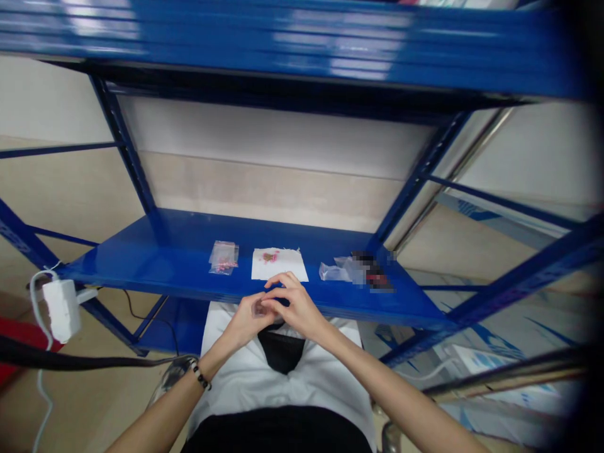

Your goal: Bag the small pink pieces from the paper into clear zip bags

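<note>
Pinching a clear piece [258, 307] in front of the white sheet [283, 272], the left hand [246, 319] has fingers clamped on it; the right hand's [298, 306] curl close, contact unclear. Probably light, slippery, it suits edge grips.

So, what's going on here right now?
A person's left hand holds a small see-through piece at the front of a blue metal shelf. The right hand meets it; its grip is unclear. Beyond them lies a white rectangular sheet with a pink-and-brown patch, between a clear plastic bag with pink contents and crumpled clear plastic.
</note>
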`<state>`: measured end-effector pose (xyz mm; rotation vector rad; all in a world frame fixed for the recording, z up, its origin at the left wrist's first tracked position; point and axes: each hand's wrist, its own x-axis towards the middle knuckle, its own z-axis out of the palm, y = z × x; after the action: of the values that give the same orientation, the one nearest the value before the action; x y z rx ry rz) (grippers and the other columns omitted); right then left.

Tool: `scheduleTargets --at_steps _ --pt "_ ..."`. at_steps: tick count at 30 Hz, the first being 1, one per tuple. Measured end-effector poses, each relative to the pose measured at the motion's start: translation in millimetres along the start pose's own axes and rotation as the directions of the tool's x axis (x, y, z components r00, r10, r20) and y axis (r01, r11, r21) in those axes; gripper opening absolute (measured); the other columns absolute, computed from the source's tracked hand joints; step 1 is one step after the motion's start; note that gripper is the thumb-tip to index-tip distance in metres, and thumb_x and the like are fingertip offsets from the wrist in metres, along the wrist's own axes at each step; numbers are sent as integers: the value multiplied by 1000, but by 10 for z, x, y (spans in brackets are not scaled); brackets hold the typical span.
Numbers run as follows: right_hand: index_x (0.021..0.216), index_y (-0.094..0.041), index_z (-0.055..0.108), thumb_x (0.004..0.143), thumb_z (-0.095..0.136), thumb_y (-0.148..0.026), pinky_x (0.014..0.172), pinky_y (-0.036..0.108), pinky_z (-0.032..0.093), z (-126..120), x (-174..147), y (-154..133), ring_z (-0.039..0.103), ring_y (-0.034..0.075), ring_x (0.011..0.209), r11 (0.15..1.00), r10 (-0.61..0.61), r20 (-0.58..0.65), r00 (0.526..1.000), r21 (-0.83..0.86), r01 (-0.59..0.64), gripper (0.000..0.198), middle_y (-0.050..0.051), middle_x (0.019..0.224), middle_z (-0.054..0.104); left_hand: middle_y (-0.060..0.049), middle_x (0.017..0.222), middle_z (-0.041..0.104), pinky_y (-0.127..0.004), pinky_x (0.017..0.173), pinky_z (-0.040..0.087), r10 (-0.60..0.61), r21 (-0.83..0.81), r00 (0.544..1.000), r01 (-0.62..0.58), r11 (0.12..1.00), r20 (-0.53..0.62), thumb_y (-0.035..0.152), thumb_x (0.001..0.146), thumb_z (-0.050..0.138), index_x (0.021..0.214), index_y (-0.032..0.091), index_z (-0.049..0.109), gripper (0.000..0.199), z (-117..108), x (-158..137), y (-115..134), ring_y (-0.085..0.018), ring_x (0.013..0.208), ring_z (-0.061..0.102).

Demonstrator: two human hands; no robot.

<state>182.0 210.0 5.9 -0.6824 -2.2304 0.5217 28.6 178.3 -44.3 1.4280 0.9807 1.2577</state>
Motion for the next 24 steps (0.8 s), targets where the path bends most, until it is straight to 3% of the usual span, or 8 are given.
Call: scheduleTargets --at_steps 3,8,14,24 --pt "87 -23 73 88 66 -28 91 37 42 -67 154 294 56 21 100 999 48 -129 991 -1 -48 9 5 99 64 3 65 49 -21 59 36 -28 40 1000 28 999 9 26 75 69 72 14 52 21 -37 72 -28 -9 61 43" --pt "87 -20 74 87 64 -25 86 35 44 -143 492 1005 60 21 89 973 168 -321 932 -99 -210 11 6 91 69 3 64 49 -21 59 35 -35 58 999 33 998 31 28 76 71 70 14 51 25 -47 85 -47 -9 60 43" --pt "90 -20 76 84 64 -16 85 31 45 -61 785 1513 63 20 88 908 278 -232 932 -253 -334 14 6 93 72 2 64 51 -21 60 35 -20 57 998 17 998 54 29 76 71 69 14 51 26 -20 -33 -48 -9 60 45" --pt "79 -21 76 79 69 -17 82 31 43 15 859 1668 61 22 89 866 324 -232 917 -316 -386 8 6 86 71 3 61 49 -20 56 33 -70 -13 997 71 997 13 36 74 75 67 15 51 33 -38 84 -23 -8 55 44"
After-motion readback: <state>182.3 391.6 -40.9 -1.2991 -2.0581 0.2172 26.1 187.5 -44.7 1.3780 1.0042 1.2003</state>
